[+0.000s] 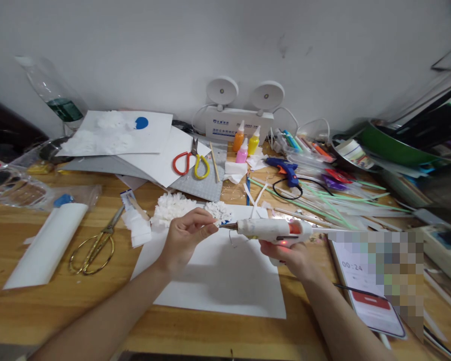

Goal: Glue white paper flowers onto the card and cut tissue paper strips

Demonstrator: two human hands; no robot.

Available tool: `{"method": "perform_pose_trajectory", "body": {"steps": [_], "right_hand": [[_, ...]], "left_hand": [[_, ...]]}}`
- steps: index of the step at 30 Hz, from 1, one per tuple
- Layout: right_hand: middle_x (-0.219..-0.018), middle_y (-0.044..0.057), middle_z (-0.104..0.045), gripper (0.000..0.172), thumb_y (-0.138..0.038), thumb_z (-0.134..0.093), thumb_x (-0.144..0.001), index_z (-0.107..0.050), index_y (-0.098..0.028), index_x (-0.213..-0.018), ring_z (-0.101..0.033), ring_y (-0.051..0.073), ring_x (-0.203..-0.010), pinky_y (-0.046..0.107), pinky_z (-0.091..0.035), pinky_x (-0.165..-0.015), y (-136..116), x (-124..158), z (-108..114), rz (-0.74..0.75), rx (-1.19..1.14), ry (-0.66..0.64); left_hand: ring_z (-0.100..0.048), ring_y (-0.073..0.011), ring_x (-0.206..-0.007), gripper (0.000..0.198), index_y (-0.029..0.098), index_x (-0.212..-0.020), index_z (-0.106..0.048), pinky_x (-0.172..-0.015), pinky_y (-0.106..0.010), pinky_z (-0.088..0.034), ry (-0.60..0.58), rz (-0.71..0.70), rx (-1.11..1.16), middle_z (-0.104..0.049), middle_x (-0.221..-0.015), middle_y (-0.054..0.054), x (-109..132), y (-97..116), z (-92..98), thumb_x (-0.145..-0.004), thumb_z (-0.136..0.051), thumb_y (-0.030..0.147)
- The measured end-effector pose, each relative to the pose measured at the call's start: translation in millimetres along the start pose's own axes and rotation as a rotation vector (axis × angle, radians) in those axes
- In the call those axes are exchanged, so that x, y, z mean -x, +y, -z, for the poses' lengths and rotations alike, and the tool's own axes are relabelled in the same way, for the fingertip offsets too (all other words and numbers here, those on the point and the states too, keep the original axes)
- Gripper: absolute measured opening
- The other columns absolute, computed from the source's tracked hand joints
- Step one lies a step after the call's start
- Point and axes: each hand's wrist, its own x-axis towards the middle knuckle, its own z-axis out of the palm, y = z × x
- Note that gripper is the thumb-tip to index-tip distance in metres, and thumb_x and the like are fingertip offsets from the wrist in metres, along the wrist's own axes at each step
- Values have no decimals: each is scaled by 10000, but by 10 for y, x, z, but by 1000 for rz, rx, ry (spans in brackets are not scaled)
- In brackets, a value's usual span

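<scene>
The right hand (296, 256) grips the glue gun (261, 229) above the paper (218, 281); the left hand (184, 233) curls by the nozzle (230, 226), its hold unclear. A slip could press likely hot metal into it.

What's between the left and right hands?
Head view: the white glue gun, held in the right hand, its nozzle toward the left hand; white sheet below.

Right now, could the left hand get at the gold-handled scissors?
Probably yes: the gold-handled scissors lie largely uncovered, with only white paper and bare tabletop between them and the left hand. It would first have to leave the white glue gun.
</scene>
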Motion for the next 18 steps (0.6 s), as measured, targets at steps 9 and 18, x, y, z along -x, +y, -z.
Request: {"method": "perform_pose_trajectory", "body": {"steps": [9,18], "right_hand": [[-600,3,-593,136,-308,-637,-546,-603,-186,-594,-531,190,-604,288,-425,-561,-39,-3,-3,24,-11,18],[-666,21,-628,174,-320,-637,-547,-624,-175,-641,-554,225,-672,298,-420,-578,-76,-56,9,6,29,167]], "left_hand": [[-506,-96,-677,111,231,-659,-691,-620,-230,-414,-24,-6,14,-569,-678,5,0,-1,-6,-616,-683,129],[-521,-109,-697,113,231,-654,-689,-647,-235,-416,-46,-24,-48,-573,-680,-1,7,32,-3,-607,-689,129]]}}
